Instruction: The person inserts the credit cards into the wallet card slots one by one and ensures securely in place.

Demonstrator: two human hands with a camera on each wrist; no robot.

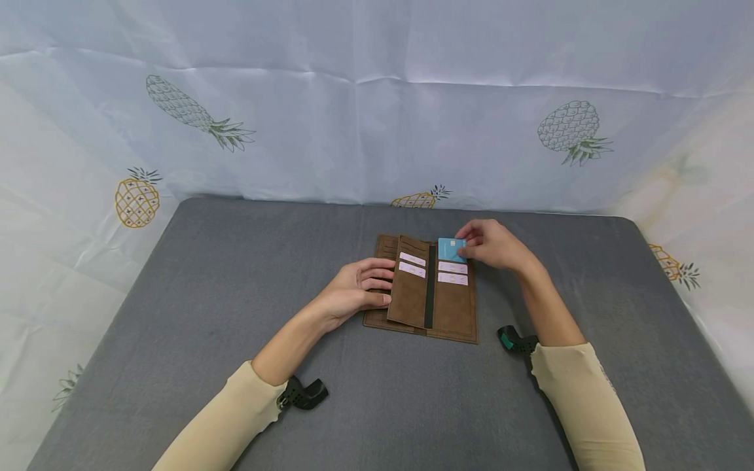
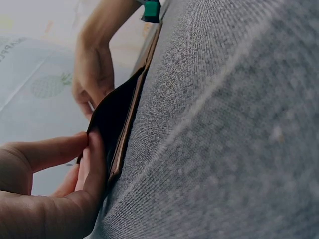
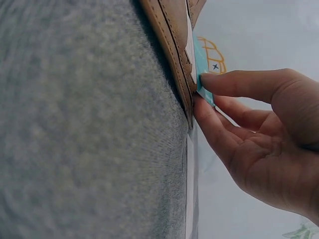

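Observation:
An open brown wallet (image 1: 456, 314) lies on the grey table, its inner flap (image 1: 406, 301) lifted at the left side. My left hand (image 1: 350, 292) pinches the flap's left edge, thumb in front and fingers behind it. At the top of the wallet's right side, my right hand (image 1: 495, 245) holds a light blue card (image 1: 448, 249) with a chip between thumb and fingers. The card's lower edge meets the top slot. In the right wrist view the blue card (image 3: 201, 64) stands close against the leather. Below it, pale cards (image 1: 453, 279) show in the slots.
The grey cloth-covered table (image 1: 235, 275) surrounds the wallet. A white curtain (image 1: 330, 144) with pineapple prints hangs behind and at both sides. Black camera mounts (image 1: 306, 394) are worn at both wrists, beside the beige sleeves (image 1: 226, 418).

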